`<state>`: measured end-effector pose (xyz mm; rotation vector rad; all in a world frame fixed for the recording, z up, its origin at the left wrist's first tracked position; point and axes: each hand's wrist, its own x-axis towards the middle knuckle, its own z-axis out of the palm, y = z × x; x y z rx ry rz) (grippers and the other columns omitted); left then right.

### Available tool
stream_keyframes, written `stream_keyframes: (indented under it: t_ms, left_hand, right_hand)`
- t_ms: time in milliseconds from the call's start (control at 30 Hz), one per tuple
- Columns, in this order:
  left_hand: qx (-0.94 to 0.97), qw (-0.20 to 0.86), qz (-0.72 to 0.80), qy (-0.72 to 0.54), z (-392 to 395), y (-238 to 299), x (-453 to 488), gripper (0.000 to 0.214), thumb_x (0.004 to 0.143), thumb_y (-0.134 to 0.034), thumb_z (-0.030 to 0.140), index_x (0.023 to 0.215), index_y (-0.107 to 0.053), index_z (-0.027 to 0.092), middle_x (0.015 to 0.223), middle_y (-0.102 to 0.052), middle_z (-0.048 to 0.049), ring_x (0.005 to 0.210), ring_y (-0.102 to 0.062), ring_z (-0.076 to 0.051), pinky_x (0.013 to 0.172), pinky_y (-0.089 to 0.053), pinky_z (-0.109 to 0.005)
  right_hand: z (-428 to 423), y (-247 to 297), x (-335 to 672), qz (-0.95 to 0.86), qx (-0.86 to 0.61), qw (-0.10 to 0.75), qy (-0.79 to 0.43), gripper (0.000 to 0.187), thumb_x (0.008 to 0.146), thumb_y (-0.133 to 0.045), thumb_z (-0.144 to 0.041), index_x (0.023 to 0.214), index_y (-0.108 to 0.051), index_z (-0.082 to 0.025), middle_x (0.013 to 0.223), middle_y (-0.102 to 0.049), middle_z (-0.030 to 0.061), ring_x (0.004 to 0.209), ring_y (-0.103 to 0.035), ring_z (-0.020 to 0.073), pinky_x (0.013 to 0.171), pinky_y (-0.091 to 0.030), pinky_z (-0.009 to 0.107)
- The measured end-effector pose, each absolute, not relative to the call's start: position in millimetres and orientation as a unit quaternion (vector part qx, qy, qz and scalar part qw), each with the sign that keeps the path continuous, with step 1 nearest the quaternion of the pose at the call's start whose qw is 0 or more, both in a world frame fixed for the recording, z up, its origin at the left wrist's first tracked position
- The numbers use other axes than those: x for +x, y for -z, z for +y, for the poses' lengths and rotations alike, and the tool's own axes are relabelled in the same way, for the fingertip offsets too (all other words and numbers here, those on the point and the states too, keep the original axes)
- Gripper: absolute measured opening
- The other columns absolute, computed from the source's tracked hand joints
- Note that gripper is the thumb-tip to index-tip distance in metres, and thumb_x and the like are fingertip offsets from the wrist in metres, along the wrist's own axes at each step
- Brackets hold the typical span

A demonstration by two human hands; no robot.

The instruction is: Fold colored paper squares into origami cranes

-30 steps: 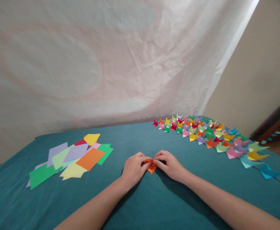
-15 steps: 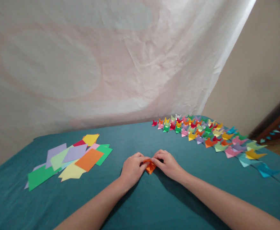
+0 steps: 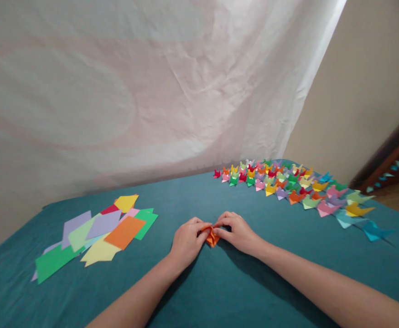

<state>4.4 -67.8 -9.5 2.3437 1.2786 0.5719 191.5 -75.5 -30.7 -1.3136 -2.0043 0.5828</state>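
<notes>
A small piece of folded orange origami paper [image 3: 212, 239] is between my two hands, low over the table's middle. My left hand [image 3: 189, 238] pinches its left side between thumb and fingers. From the right, my right hand [image 3: 236, 232] pinches the upper right side, its thumb and forefinger on the folds. The paper's lower tip points toward me, and its layers stand slightly apart. My fingers hide its far edge.
Loose coloured paper sheets [image 3: 103, 225] overlap in a pile on the left. Several rows of small folded paper birds [image 3: 295, 197] stand at the right. A teal cloth [image 3: 185, 291] covers the table, and a pale curtain [image 3: 144, 91] hangs behind it.
The whole view has shifted and tilted slightly. Both hands keep their pinch on the orange origami paper, with only small finger movement at its folds.
</notes>
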Motion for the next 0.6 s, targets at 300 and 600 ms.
stream_keyframes:
  t_ms: [300, 600]
  left_hand:
    - [0.834, 0.223, 0.452, -0.224, -67.7, 9.0, 4.7, 0.030, 0.084, -0.047, 0.019, 0.106, -0.067, 0.024, 0.092, -0.064, -0.0024, 0.085, -0.059, -0.016, 0.078, -0.044, -0.024]
    - [0.829, 0.229, 0.454, -0.231, -74.1, 2.3, 9.5, 0.028, 0.082, -0.054, 0.030, 0.106, -0.066, 0.023, 0.094, -0.064, -0.0027, 0.084, -0.058, -0.016, 0.075, -0.044, -0.024]
  right_hand:
    - [-77.0, 30.4, 190.9, -0.761, -0.511, 0.337, -0.216, 0.010, 0.079, -0.064, -0.030, 0.084, -0.071, -0.025, 0.085, -0.063, 0.0025, 0.082, -0.055, 0.0178, 0.078, -0.038, 0.031]
    - [-78.1, 28.7, 191.7, -0.759, -0.514, 0.339, -0.212, 0.009, 0.078, -0.066, -0.028, 0.083, -0.072, -0.025, 0.085, -0.063, 0.0025, 0.082, -0.054, 0.0179, 0.078, -0.038, 0.031]
